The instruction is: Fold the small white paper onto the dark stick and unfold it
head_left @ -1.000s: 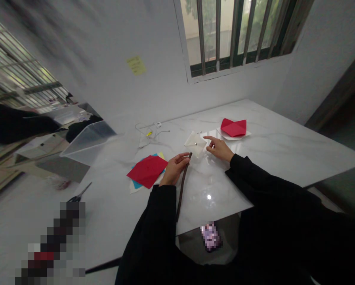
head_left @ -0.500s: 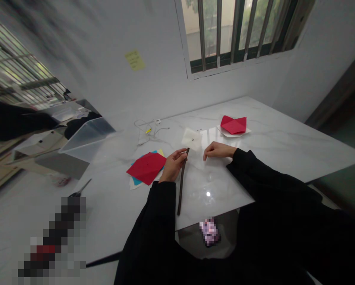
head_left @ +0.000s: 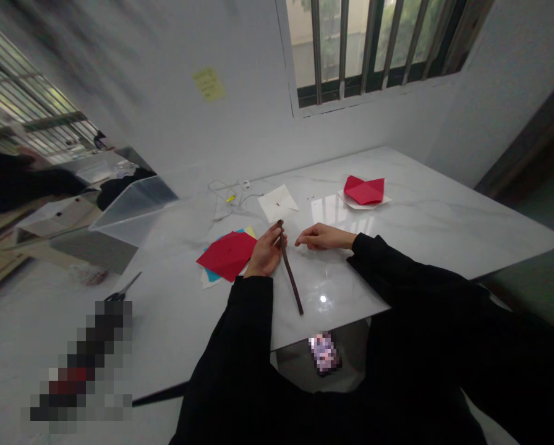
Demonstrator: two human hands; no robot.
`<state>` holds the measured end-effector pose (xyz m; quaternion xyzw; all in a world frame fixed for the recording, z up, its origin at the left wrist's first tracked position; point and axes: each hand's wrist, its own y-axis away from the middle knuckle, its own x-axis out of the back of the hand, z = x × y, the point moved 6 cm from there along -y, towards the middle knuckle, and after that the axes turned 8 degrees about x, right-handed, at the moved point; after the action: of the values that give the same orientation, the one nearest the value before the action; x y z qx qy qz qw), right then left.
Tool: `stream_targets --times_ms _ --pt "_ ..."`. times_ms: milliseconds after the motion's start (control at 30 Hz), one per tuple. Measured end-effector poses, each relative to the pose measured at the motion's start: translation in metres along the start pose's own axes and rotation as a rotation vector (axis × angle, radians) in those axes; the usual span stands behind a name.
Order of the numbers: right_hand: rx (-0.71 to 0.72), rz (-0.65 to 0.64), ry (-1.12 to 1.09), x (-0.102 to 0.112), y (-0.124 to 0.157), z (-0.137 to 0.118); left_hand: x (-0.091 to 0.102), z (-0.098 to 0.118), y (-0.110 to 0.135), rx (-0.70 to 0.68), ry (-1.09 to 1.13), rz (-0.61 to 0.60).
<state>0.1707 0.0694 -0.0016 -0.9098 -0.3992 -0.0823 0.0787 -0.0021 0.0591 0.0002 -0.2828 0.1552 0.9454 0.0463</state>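
My left hand (head_left: 265,252) pinches the top end of a thin dark brown stick (head_left: 290,272), which slants down to the right over the white marble table (head_left: 420,228). My right hand (head_left: 319,237) rests on the table just right of the stick, fingers curled and pressed together, and I cannot make out anything in them. A white paper square (head_left: 277,203) with a small metal pin on it lies just beyond both hands. A stack of coloured paper with a red sheet (head_left: 228,254) on top lies beside my left hand.
A folded red paper (head_left: 364,190) on a white sheet sits at the far right. White cable (head_left: 225,196) lies near the wall. A clear plastic bin (head_left: 133,210) stands at the left, and scissors (head_left: 122,290) lie at the near left. The table's front edge runs close to my body.
The white paper square has ended up farther away and to the left. My right hand drew back towards the stick and curled. The stick's lower end swung to the right.
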Motion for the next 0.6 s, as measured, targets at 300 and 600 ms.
stream_targets --times_ms 300,600 --pt "0.011 -0.132 -0.156 -0.044 -0.033 -0.006 -0.003 -0.004 0.0 -0.014 -0.117 -0.039" --pt "-0.07 -0.506 -0.236 -0.049 -0.004 -0.008 -0.006 0.002 0.002 -0.096 -0.033 0.026"
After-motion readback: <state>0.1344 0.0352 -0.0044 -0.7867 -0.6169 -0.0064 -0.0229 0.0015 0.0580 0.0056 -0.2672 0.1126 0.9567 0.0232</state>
